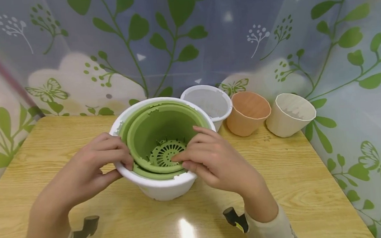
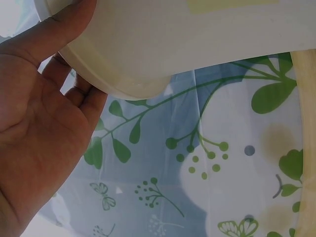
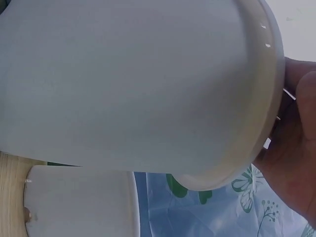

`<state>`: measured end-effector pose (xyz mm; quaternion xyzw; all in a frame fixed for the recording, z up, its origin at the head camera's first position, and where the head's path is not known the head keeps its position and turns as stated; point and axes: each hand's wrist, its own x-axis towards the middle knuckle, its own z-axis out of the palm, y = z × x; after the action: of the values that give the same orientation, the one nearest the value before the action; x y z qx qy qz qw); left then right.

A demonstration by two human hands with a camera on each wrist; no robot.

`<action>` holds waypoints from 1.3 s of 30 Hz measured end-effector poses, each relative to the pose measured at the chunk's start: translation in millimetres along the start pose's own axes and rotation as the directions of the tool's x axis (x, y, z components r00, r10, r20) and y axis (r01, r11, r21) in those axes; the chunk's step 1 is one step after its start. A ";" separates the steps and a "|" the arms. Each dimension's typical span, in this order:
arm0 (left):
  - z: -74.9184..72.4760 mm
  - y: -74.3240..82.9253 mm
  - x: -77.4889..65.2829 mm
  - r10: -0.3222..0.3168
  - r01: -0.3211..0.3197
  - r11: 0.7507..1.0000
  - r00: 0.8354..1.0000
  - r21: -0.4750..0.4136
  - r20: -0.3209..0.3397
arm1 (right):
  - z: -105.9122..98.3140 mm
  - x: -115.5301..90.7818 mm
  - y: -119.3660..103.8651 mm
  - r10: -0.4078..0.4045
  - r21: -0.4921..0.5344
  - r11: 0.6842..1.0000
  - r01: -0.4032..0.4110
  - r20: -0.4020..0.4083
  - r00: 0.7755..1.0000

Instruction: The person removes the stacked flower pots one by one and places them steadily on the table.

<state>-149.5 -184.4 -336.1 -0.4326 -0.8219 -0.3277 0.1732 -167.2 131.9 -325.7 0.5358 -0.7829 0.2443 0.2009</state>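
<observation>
A large white pot stands on the table with two green plastic pots nested inside it. The inner green pot has a slotted round bottom; of the outer green pot, mainly the rim shows. My left hand grips the white pot's rim at the left, fingers curled over the edge and thumb outside. At the right side, my right hand pinches the inner green pot's rim, its index finger reaching inside. In the right wrist view that hand appears beside the white pot's rim.
Behind and to the right stand a smaller white pot, an orange pot and a cream pot in a row. The wooden table ends against a curtain printed with leaves and butterflies.
</observation>
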 end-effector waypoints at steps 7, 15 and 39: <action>-0.7 -0.2 -0.3 0.006 -0.006 1.000 1.000 0.005 -0.005 | 0.0 0.6 1.5 -0.003 0.007 1.000 0.003 -0.051 0.999; -1.7 0.6 -0.2 -0.003 0.004 1.000 1.000 0.014 -0.001 | 2.7 3.1 0.9 -0.008 -0.026 1.000 0.006 -0.110 0.994; 0.9 -2.7 -0.6 0.027 -0.027 1.000 0.999 0.003 -0.024 | 4.6 9.6 -2.0 -0.210 -0.108 0.976 0.189 -0.248 0.946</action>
<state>-151.4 -185.2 -338.2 -0.4394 -0.8142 -0.3296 0.1880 -168.8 121.5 -323.5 0.5671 -0.7013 0.2578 0.3466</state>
